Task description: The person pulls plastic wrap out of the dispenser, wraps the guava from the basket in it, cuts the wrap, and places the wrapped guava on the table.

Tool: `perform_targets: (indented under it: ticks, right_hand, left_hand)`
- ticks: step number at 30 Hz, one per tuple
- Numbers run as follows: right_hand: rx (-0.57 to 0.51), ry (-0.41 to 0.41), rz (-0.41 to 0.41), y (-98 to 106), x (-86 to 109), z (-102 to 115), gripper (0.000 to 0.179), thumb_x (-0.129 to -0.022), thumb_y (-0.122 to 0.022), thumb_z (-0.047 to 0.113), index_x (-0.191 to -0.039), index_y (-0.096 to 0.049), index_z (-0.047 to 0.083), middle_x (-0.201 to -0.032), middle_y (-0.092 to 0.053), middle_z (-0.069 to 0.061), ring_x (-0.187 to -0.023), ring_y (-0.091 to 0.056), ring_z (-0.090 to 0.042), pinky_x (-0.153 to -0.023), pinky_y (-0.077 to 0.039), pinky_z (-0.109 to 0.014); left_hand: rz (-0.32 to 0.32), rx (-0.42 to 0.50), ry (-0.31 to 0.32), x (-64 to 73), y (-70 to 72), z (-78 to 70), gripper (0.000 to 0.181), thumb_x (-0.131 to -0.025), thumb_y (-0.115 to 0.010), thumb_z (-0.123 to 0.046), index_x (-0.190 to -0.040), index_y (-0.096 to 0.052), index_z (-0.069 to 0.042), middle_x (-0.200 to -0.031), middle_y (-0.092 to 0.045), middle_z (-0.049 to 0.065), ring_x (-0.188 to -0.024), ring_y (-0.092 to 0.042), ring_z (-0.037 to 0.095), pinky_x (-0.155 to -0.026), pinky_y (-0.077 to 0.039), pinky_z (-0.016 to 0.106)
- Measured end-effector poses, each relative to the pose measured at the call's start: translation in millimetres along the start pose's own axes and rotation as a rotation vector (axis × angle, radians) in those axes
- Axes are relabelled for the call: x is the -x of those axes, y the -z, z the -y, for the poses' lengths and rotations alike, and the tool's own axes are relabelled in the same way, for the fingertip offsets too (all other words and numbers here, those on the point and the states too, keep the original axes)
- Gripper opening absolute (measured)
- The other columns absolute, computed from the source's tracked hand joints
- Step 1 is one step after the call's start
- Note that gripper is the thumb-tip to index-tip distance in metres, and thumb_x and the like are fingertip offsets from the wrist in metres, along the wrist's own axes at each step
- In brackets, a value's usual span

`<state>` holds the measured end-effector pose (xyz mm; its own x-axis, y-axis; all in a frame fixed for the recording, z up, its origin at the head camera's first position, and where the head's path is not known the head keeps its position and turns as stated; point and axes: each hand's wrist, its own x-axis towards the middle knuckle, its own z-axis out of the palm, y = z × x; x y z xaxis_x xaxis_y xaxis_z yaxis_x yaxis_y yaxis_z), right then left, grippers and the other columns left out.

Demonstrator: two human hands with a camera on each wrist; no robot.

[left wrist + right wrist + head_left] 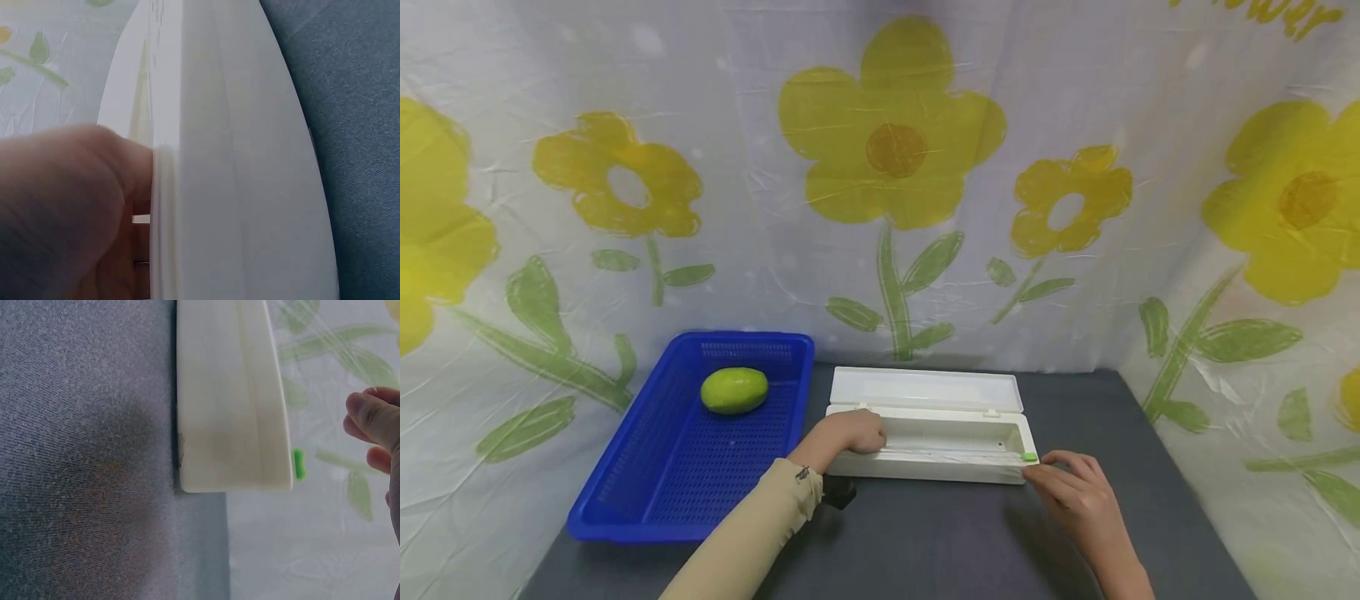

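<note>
A long white cling film dispenser box [925, 471] lies on the dark table with its lid [925, 389] raised at the back. Clear cling film [951, 456] runs along its front edge between the hands. My left hand [847, 432] is curled at the box's left end and appears to grip the film there; its fingertips are partly hidden behind the box wall in the left wrist view. Thumb and fingers of my right hand [375, 422] pinch the film just off the right front corner. A green slide cutter [1029, 457] sits at that corner.
Left of the box stands a blue plastic basket [677, 508] holding a green oval fruit [734, 391]. Behind the table hangs a flower-printed curtain [760, 275]. The dark cloth-covered table [940, 533] extends in front of the box.
</note>
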<state>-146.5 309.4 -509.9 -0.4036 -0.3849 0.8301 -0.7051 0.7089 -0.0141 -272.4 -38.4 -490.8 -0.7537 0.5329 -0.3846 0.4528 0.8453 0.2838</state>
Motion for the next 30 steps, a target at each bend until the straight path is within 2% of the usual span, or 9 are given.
perform_targets:
  ticks: [5, 7, 10, 15, 19, 23, 24, 26, 30]
  right_hand:
    - [0.0, -0.006, 0.008, -1, 2.2, -1, 0.052, -0.114, -0.047, 0.037, -0.093, -0.084, 0.008, -0.083, -0.08, -0.002, -0.086, -0.068, -0.025, -0.087, -0.044, -0.038]
    - [-0.001, 0.002, -0.002, -2, 2.5, -2, 0.05, -0.114, -0.048, 0.036, -0.093, -0.084, 0.008, -0.083, -0.08, -0.002, -0.086, -0.068, -0.026, -0.088, -0.043, -0.038]
    - [-0.008, 0.01, -0.023, -2, 1.4, -3, 0.047, -0.114, -0.051, 0.034, -0.093, -0.083, 0.007, -0.083, -0.079, -0.003, -0.085, -0.068, -0.026, -0.087, -0.044, -0.038]
    - [0.021, -0.057, -0.005, -2, -3.7, 0, 0.049, -0.113, -0.05, 0.036, -0.091, -0.083, 0.008, -0.081, -0.079, -0.003, -0.085, -0.069, -0.028, -0.083, -0.045, -0.042]
    - [0.038, -0.187, 0.037, -4, -9.3, 4, 0.046, -0.111, -0.057, 0.039, -0.09, -0.082, 0.006, -0.079, -0.077, -0.005, -0.087, -0.068, -0.03, -0.081, -0.045, -0.049]
    - [0.038, -0.278, 0.055, -8, -18.5, 6, 0.008, -0.093, -0.082, 0.011, -0.092, -0.08, 0.004, -0.081, -0.076, -0.01, -0.089, -0.066, -0.033, -0.079, -0.047, -0.054]
    - [0.039, -0.29, 0.056, -9, -21.1, 7, 0.009, -0.086, -0.086, 0.004, -0.093, -0.08, 0.003, -0.082, -0.076, -0.01, -0.089, -0.066, -0.033, -0.078, -0.047, -0.055]
    - [0.041, -0.298, 0.05, -11, -26.4, 8, 0.022, -0.075, -0.088, -0.006, -0.093, -0.079, 0.003, -0.082, -0.076, -0.011, -0.089, -0.066, -0.034, -0.077, -0.048, -0.057]
    - [0.043, -0.295, 0.038, -14, -34.1, 11, 0.025, -0.073, -0.089, -0.01, -0.093, -0.079, 0.002, -0.081, -0.076, -0.012, -0.087, -0.066, -0.035, -0.075, -0.048, -0.057]
  left_hand:
    - [-0.114, 0.053, -0.106, 3.4, 0.8, 1.8, 0.051, -0.097, -0.063, -0.004, -0.056, -0.037, -0.019, -0.052, -0.023, -0.008, -0.053, -0.021, 0.01, -0.061, -0.029, 0.028]
    - [-0.138, 0.065, -0.137, 4.4, 3.2, 2.0, 0.047, -0.092, -0.066, 0.0, -0.055, -0.042, -0.018, -0.052, -0.025, -0.009, -0.053, -0.023, 0.011, -0.055, -0.025, 0.028]
    - [-0.136, 0.064, -0.162, 4.9, 5.7, 3.3, 0.035, -0.095, -0.07, -0.004, -0.063, -0.064, -0.017, -0.056, -0.045, -0.012, -0.056, -0.039, 0.008, -0.058, -0.038, 0.026]
    - [-0.075, 0.142, -0.21, 9.2, 9.3, 5.9, 0.023, -0.104, -0.063, -0.009, -0.106, -0.084, -0.016, -0.1, -0.078, -0.003, -0.077, -0.063, 0.011, -0.077, -0.054, 0.031]
    - [-0.032, 0.223, -0.239, 15.5, 8.2, 7.6, 0.043, -0.101, -0.047, 0.001, -0.124, -0.08, -0.015, -0.121, -0.077, 0.002, -0.094, -0.068, 0.016, -0.081, -0.051, 0.033]
    - [-0.031, 0.266, -0.296, 17.2, 6.1, 9.1, 0.046, -0.097, -0.051, 0.0, -0.132, -0.076, -0.014, -0.129, -0.074, 0.001, -0.123, -0.067, 0.023, -0.101, -0.054, 0.038]
    - [-0.029, 0.275, -0.311, 17.2, 5.6, 9.4, 0.043, -0.098, -0.054, -0.002, -0.134, -0.075, -0.014, -0.13, -0.074, 0.001, -0.126, -0.066, 0.024, -0.104, -0.054, 0.04]
    - [-0.029, 0.296, -0.343, 16.7, 5.1, 10.6, 0.039, -0.1, -0.061, -0.006, -0.137, -0.072, -0.014, -0.126, -0.074, 0.002, -0.123, -0.067, 0.023, -0.103, -0.055, 0.04]
    - [-0.035, 0.332, -0.387, 14.5, 3.9, 12.1, 0.037, -0.103, -0.067, -0.013, -0.14, -0.07, -0.013, -0.103, -0.074, -0.002, -0.099, -0.069, 0.014, -0.09, -0.055, 0.034]
